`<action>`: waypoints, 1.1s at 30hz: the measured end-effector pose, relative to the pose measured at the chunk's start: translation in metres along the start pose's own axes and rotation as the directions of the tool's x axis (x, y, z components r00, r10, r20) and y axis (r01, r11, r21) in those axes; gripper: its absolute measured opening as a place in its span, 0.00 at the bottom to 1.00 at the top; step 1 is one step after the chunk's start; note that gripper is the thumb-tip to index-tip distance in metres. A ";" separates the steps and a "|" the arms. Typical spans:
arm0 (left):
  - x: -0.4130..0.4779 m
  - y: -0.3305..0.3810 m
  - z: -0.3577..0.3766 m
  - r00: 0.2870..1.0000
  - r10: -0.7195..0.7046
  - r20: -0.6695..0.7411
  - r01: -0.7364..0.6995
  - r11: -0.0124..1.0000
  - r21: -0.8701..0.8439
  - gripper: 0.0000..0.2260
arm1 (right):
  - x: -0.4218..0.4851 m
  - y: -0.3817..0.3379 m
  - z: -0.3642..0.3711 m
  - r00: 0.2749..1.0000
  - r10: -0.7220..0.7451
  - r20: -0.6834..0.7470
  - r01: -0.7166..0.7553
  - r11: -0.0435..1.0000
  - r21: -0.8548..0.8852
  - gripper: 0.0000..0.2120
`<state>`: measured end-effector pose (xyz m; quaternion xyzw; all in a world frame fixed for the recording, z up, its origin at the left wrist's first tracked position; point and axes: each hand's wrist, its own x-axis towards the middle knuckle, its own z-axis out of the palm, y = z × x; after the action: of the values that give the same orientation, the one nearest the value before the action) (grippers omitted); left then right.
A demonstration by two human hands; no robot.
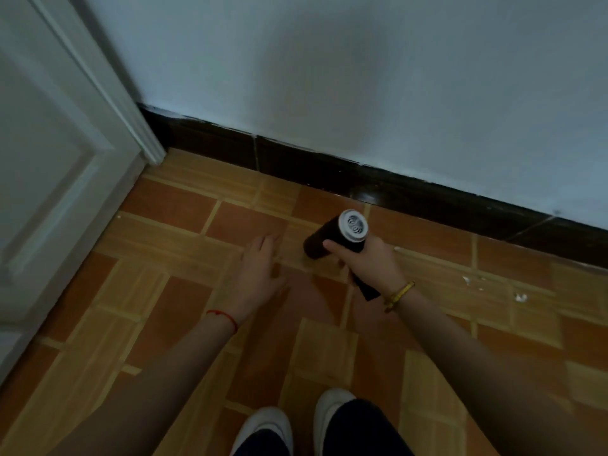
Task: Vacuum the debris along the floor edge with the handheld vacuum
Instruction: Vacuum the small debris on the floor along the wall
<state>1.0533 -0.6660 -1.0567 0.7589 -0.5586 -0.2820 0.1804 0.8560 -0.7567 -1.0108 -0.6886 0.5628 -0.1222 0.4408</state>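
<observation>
My right hand [373, 263] grips a small black handheld vacuum [332, 236] with a white vented end cap, held low over the tiled floor, its dark nose pointing left and down. My left hand [258, 269] hovers flat just left of the vacuum, fingers spread, holding nothing. White bits of debris [493, 287] lie on the tiles to the right of my right hand, a short way out from the dark skirting [394, 189] at the foot of the wall.
A white door and its frame [75, 166] stand at the left, meeting the wall in the corner. The orange and tan tiled floor [184, 274] stretches toward me. My two white shoes [296, 422] stand at the bottom edge.
</observation>
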 end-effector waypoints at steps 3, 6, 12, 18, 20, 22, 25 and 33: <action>0.013 0.027 0.013 0.995 0.087 0.047 -0.088 0.996 0.015 0.37 | -0.010 0.020 -0.037 0.983 0.083 -0.167 -0.065 0.992 0.106 0.16; 0.026 0.053 0.028 0.986 0.128 0.110 -0.136 0.988 0.077 0.39 | -0.020 0.046 -0.070 0.947 0.169 -0.275 -0.117 0.974 0.194 0.15; 0.038 0.096 0.059 0.941 0.213 0.262 -0.249 0.962 0.110 0.40 | -0.027 0.096 -0.102 0.900 0.209 -0.383 -0.175 0.977 0.122 0.17; 0.048 0.105 0.085 0.912 0.261 0.315 -0.323 0.932 0.163 0.40 | -0.018 0.115 -0.100 0.903 0.187 -0.387 -0.163 0.982 0.095 0.26; 0.047 0.106 0.090 0.912 0.254 0.321 -0.323 0.929 0.182 0.40 | -0.014 0.114 -0.097 0.917 0.163 -0.364 -0.135 0.986 0.102 0.24; 0.045 0.105 0.093 0.911 0.246 0.330 -0.319 0.929 0.188 0.40 | -0.010 0.114 -0.097 0.931 0.148 -0.332 -0.127 0.988 0.086 0.25; 0.044 0.101 0.093 0.911 0.236 0.339 -0.309 0.934 0.180 0.39 | -0.007 0.117 -0.098 0.947 0.150 -0.285 -0.127 0.987 0.098 0.26; 0.051 0.097 0.087 0.942 0.173 0.289 -0.218 0.966 0.135 0.36 | -0.013 0.118 -0.104 0.967 0.107 -0.231 -0.099 0.994 0.045 0.23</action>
<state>0.9370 -0.7405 -1.0786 0.6653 -0.6724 -0.3180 0.0650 0.7035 -0.7912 -1.0335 -0.6319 0.6435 -0.1884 0.3889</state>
